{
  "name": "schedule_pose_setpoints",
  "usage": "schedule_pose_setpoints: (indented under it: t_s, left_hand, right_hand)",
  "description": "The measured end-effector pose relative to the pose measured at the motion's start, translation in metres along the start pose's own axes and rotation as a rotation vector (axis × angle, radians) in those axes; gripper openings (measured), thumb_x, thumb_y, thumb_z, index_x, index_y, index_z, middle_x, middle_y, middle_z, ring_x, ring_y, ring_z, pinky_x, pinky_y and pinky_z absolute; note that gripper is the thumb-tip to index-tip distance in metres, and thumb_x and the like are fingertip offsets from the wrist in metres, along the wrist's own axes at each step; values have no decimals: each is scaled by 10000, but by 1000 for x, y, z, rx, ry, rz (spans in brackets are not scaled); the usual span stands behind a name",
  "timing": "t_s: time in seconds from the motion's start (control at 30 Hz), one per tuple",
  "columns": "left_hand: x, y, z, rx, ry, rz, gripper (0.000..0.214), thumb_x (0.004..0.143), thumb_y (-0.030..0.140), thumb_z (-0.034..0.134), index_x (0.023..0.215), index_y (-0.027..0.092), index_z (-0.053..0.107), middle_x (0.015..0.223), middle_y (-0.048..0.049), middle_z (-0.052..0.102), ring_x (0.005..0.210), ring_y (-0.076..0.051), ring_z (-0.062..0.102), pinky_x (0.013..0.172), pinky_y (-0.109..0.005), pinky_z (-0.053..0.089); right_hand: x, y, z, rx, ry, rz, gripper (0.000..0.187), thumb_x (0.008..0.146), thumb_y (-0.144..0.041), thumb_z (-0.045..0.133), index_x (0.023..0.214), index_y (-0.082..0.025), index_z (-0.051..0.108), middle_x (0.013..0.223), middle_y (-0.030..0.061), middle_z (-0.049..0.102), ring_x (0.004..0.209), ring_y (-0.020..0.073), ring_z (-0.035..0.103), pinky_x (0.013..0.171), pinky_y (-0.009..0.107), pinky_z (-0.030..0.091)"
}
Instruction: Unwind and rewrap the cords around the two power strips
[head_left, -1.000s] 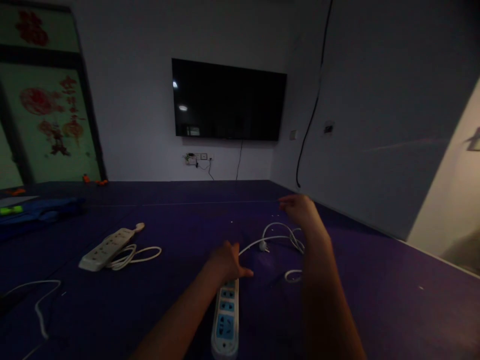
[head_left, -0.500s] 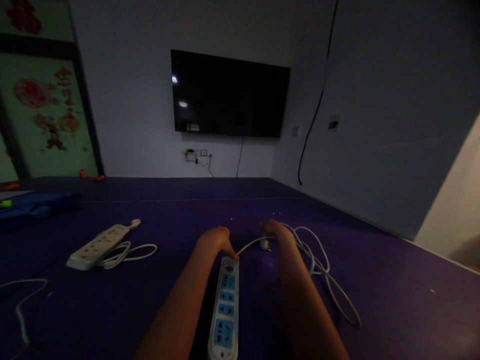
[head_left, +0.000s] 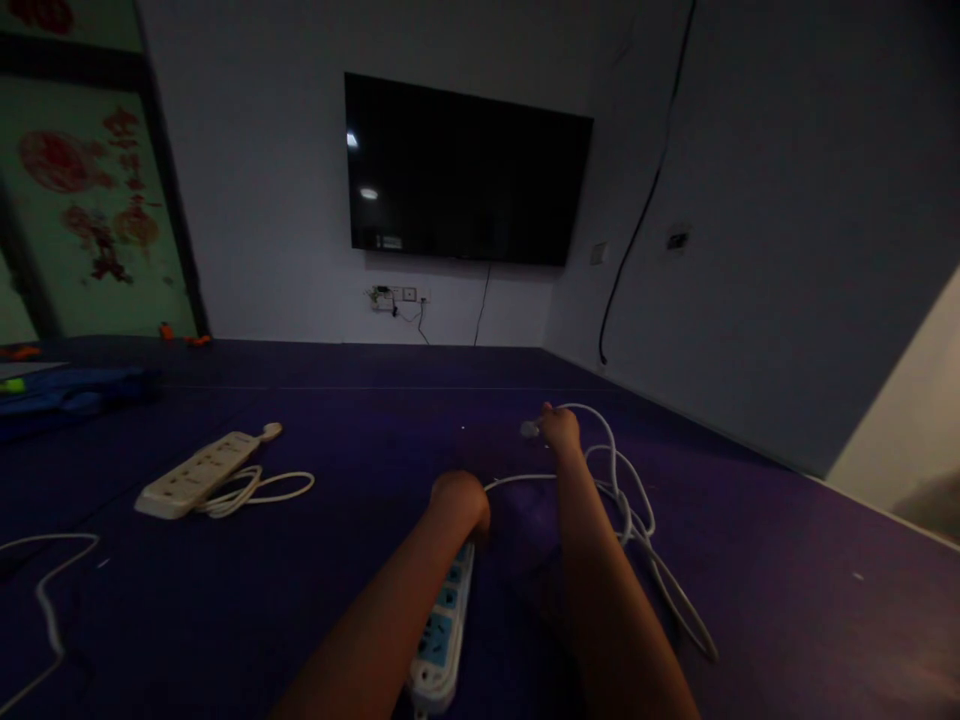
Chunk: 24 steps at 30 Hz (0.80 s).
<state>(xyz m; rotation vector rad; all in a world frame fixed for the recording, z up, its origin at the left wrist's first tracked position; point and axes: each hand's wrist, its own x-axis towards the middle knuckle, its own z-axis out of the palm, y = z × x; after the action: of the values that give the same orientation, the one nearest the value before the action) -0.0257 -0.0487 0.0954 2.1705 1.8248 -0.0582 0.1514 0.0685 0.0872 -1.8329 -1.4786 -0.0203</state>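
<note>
- Two bare hands are in view, both low at the centre of the purple surface [head_left: 780, 590].
- The left hand [head_left: 461, 498] is at the far end of the blue-socketed strip [head_left: 444, 630]; its fingers are hidden, so I cannot tell whether they grip it.
- The right hand [head_left: 561, 428] is closed on one pale plug [head_left: 530, 429], out beyond the strip and to its right.
- Two power strips in all: the blue-socketed one lies lengthwise under the left hand and beside that forearm, partly covered; the white strip [head_left: 196, 475] lies well to its left.
- Three white cords: the long cord [head_left: 523, 478] leaves the blue-socketed strip's far end and loops about the right forearm; the looped cord [head_left: 289, 495] lies beside the white strip; the loose cord [head_left: 49, 610] runs along the left edge.
- A second plug [head_left: 270, 431] sits at the white strip's far end.
- One blue cloth [head_left: 82, 390] lies farther back, left, with at least three small orange items [head_left: 166, 330] near the back edge.
- One television [head_left: 465, 170] hangs on the far wall.
</note>
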Motion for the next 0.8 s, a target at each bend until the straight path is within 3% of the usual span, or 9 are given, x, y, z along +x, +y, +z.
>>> schedule_pose_setpoints:
  t_s: [0.13, 0.3, 0.43, 0.57, 0.67, 0.8]
  left_hand:
    - [-19, -14, -38, 2, 126, -33, 434, 395, 193, 810, 817, 153, 717, 993, -187, 696, 916, -340, 655, 786, -381, 523]
    - [-46, -65, -90, -54, 371, -141, 460, 633, 396, 680, 1020, 151, 639, 1097, -195, 649, 1007, -311, 616, 791, -367, 490]
    - [-70, -105, -114, -344, 929, -294, 495, 603, 468, 698, 972, 145, 630, 998, -163, 674, 938, -317, 626, 773, -397, 481]
    - [-91, -125, -122, -528, 1405, -414, 554, 594, 510, 706, 984, 122, 647, 991, -150, 677, 951, -327, 617, 837, -452, 456]
    - [-98, -135, -124, -616, 1662, -465, 568, 579, 472, 737, 990, 89, 660, 948, -145, 684, 883, -301, 624, 831, -451, 457]
    - [-98, -149, -125, -734, 1863, -426, 604, 533, 393, 783, 1031, 76, 655, 959, -135, 686, 824, -260, 623, 803, -421, 467]
  right_hand:
    - [7, -1, -15, 575, 186, 203, 441, 926, -283, 216, 888, -88, 610, 799, 134, 673, 761, 196, 663, 621, 254, 494]
    - [11, 6, -52, 1101, 316, 322, 379, 953, -304, 176, 818, -165, 503, 788, 48, 618, 749, 113, 647, 675, 219, 507]
    - [6, 14, -81, 1540, 342, 414, 338, 964, -341, 169, 829, -201, 446, 883, 36, 577, 765, 84, 637, 709, 237, 509]
    - [-2, 18, -102, 1745, 392, 539, 314, 957, -286, 123, 803, -222, 389, 900, 33, 568, 756, 79, 637, 699, 250, 510]
    - [-4, 24, -114, 1791, 438, 566, 264, 929, -234, 165, 797, -218, 393, 904, 35, 565, 778, 83, 636, 682, 247, 512]
    - [0, 40, -118, 1756, 427, 655, 150, 854, -144, 309, 793, -193, 437, 856, 19, 542, 712, 68, 613, 645, 209, 510]
